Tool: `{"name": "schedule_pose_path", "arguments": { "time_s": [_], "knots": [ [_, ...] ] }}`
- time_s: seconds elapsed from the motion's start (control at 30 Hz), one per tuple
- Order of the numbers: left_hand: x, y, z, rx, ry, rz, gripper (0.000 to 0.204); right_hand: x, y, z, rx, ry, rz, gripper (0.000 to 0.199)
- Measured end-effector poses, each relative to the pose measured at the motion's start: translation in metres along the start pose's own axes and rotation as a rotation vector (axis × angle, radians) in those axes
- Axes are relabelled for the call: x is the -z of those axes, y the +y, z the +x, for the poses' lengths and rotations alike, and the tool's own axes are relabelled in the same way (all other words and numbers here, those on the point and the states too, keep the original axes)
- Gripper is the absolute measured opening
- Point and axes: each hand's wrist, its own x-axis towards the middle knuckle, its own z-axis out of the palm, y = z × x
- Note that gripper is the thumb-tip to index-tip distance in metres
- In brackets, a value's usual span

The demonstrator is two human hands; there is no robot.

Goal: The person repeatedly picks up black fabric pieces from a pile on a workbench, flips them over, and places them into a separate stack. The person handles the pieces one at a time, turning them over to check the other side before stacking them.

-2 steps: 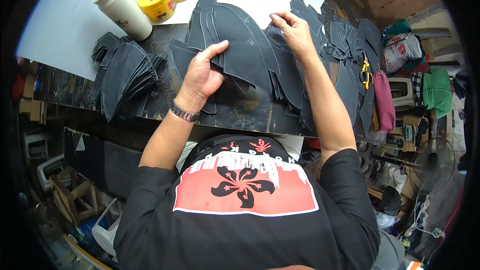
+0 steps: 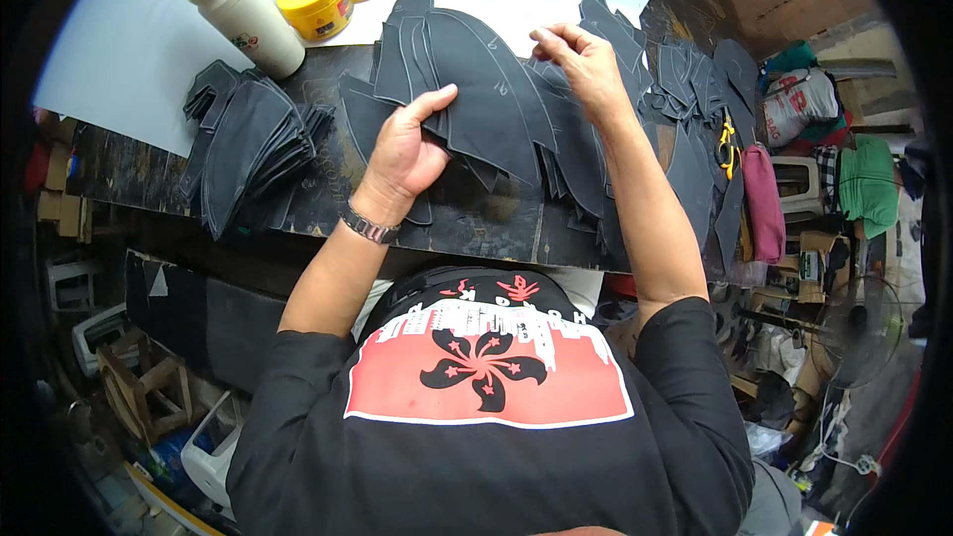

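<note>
Black, curved, stitched-edge leather-like cut pieces are fanning out across the dark worn workbench, and both bare hands are working them. Left hand is lying over the lower end of the fan, thumb stretching up along the top piece and fingers curling underneath, so it is closing on the stack rather than resting flat. Right hand is pinching the upper tip of a piece between thumb and bent fingertips, a tight, nearly closed grip; exactly how many layers it is pinching, I cannot tell. Between the two grips the top piece is running diagonally, held at both ends. Well off to the outside of the left hand, a second stack of similar black pieces is sitting on the bench. Beyond that stack, on a pale sheet, a white plastic bottle with a cap is standing just beside a round yellow tin. Past the right hand, more black cut pieces are lying spread along the bench.
</note>
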Motion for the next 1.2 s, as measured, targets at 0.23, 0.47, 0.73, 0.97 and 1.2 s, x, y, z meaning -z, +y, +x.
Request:
{"name": "schedule_pose_path", "arguments": {
  "time_s": [0.23,0.47,0.73,0.97,1.2],
  "knots": [
    [0.008,-0.009,-0.010,-0.040,-0.082,-0.123,0.033,-0.054,-0.038,-0.059,0.287,0.022,-0.410,0.043],
    [0.012,-0.010,-0.010,-0.057,-0.070,-0.113,0.030,-0.069,-0.040,-0.065,0.327,0.046,-0.576,0.053],
    [0.013,-0.010,-0.015,-0.116,0.018,-0.012,0.030,-0.078,-0.034,-0.058,0.344,0.076,-0.456,0.043],
    [0.020,-0.005,-0.033,-0.121,0.027,0.138,0.030,-0.071,-0.031,-0.052,0.231,-0.090,-0.211,0.024],
    [0.039,0.004,-0.062,-0.160,0.220,0.182,0.031,-0.046,-0.031,-0.024,-0.139,-0.152,0.342,0.010]
  ]
}}
